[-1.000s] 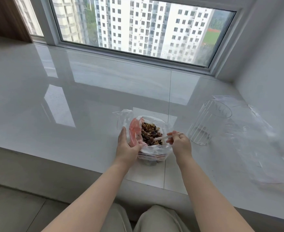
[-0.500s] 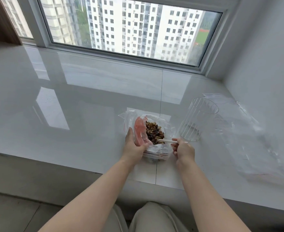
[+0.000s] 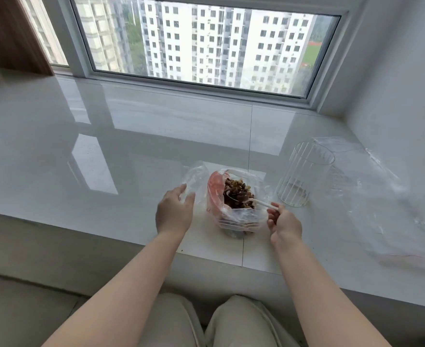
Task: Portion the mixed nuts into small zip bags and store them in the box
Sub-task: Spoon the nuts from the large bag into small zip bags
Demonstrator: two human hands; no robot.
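White window-ledge bench. We pinch a spoon right-handed in the nuts bag; left hand loose, empty. Zip bags unfilled; portioning barely begun.

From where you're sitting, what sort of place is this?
Most likely a flat high up in a residential tower: a wide window looks out on apartment blocks, and a deep glossy white sill serves as a worktop, bearing a bag of mixed nuts and a clear ribbed container.
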